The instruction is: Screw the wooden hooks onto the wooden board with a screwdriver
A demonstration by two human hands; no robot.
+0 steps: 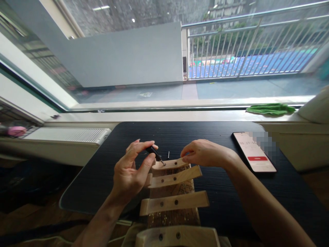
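Note:
My left hand (pixel 135 166) pinches a small black-handled screwdriver (pixel 154 152) between thumb and fingers. The driver slants down, its metal tip at a dark screw in the farthest wooden slat (pixel 169 163). My right hand (pixel 200 151) holds the right end of that same slat, fingers curled round it. Several pale slats, each with two dark screws, lie across a brown patterned board (pixel 171 191) that runs from the table toward me. A loose screw (pixel 168 154) stands upright on the table just beyond the farthest slat.
The black table (pixel 221 195) stands against a window sill (pixel 180 116). A phone (pixel 254 151) with a lit timer screen lies at right. A green cloth (pixel 271 109) rests on the sill, and a white radiator (pixel 66 135) is at left. Beyond the glass is a metal railing (pixel 246 51).

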